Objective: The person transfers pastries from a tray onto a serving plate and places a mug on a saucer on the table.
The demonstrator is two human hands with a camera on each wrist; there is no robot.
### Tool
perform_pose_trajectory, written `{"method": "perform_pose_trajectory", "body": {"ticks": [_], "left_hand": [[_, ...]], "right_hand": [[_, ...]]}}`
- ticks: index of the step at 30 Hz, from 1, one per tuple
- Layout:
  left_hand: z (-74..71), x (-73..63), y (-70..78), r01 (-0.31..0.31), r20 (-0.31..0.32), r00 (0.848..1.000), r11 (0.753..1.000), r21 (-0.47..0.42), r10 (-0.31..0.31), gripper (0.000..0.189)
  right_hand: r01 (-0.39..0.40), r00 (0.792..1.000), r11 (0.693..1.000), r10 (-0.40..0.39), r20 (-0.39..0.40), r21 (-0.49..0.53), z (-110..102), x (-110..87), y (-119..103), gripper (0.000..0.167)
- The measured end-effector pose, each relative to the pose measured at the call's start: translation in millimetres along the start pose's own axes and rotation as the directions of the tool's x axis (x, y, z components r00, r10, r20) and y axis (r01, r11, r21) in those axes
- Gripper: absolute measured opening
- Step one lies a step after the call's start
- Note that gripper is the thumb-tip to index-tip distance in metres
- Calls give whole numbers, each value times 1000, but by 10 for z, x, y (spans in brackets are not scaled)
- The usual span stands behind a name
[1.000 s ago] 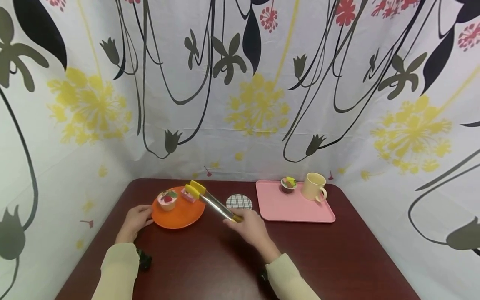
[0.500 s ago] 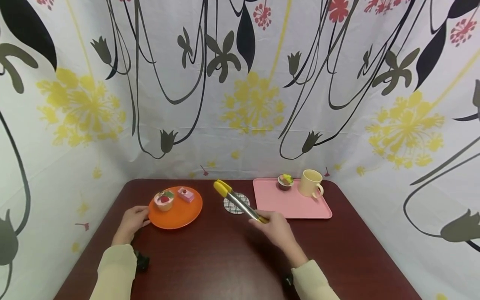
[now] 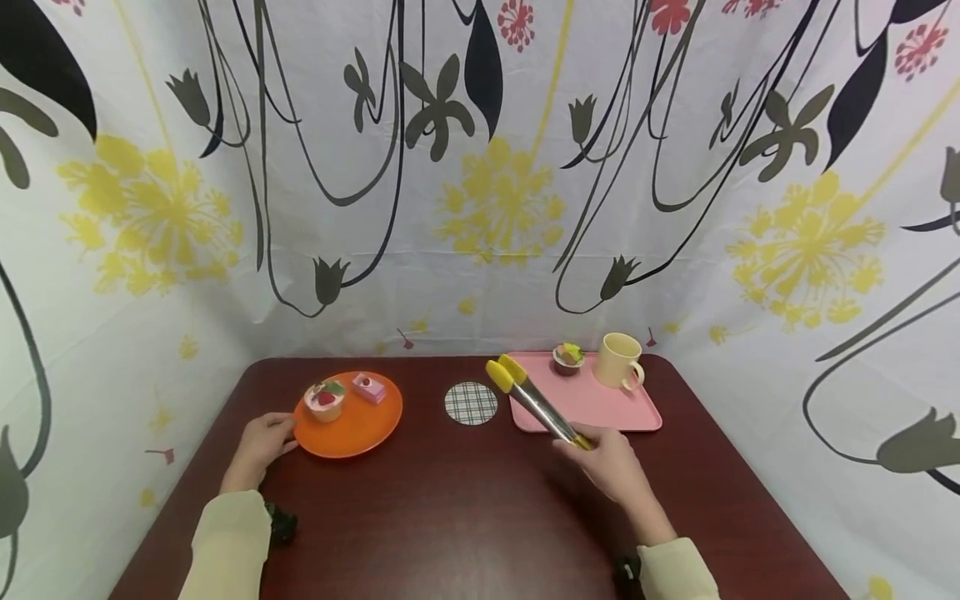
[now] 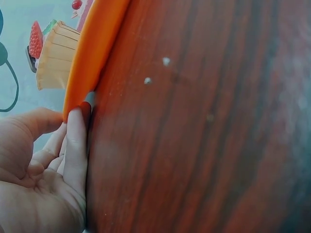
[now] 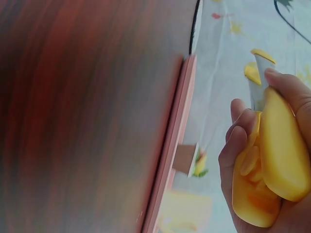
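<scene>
My left hand (image 3: 261, 448) pinches the left rim of an orange plate (image 3: 352, 437); in the left wrist view the thumb lies at the rim and fingers reach under it. On the plate are a toy cupcake (image 3: 324, 403) with a strawberry and a small pink cake slice (image 3: 370, 388). My right hand (image 3: 611, 467) grips yellow-handled metal tongs (image 3: 546, 410), raised above the table, with nothing between their yellow tips. Those tips overlap the left edge of a pink tray (image 3: 600, 415) in the head view. A brown cupcake (image 3: 567, 358) and a cream mug (image 3: 619, 361) stand on the tray.
A round checked coaster (image 3: 471, 403) lies on the dark red-brown table (image 3: 450, 517) between plate and tray. A flower-patterned curtain (image 3: 480, 300) hangs behind the table and along both sides.
My right hand has carried the tongs rightward, from over the orange plate past the coaster to the pink tray's left edge. The left hand stays at the plate's rim.
</scene>
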State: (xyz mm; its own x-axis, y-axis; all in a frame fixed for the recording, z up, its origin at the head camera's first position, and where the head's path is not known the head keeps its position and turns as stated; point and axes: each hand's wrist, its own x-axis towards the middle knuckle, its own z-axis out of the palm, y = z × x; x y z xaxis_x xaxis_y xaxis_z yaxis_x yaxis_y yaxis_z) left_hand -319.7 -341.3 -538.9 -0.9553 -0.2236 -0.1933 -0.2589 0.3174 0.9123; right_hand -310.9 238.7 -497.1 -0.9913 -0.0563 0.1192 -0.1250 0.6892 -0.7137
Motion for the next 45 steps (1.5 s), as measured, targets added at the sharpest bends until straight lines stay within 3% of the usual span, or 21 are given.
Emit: {"method": "perform_pose_trajectory", "body": {"ticks": [10, 16, 31, 45], "left_hand": [[1, 1, 23, 21, 13, 1000, 1000, -17, -20, 62], [-39, 6, 29, 28, 18, 999, 1000, -6, -28, 65], [-10, 40, -10, 46, 7, 999, 999, -17, -46, 64], [-17, 6, 27, 54, 31, 998, 998, -19, -54, 63]], "right_hand": [[-83, 996, 992, 82, -21, -91, -291, -70, 224, 69], [-145, 989, 982, 145, -7, -120, -427, -82, 332, 74], [-188, 982, 961, 187, -23, -204, -699, -53, 456, 90], [-240, 971, 944, 235, -51, -227, -616, 36, 581, 63]]}}
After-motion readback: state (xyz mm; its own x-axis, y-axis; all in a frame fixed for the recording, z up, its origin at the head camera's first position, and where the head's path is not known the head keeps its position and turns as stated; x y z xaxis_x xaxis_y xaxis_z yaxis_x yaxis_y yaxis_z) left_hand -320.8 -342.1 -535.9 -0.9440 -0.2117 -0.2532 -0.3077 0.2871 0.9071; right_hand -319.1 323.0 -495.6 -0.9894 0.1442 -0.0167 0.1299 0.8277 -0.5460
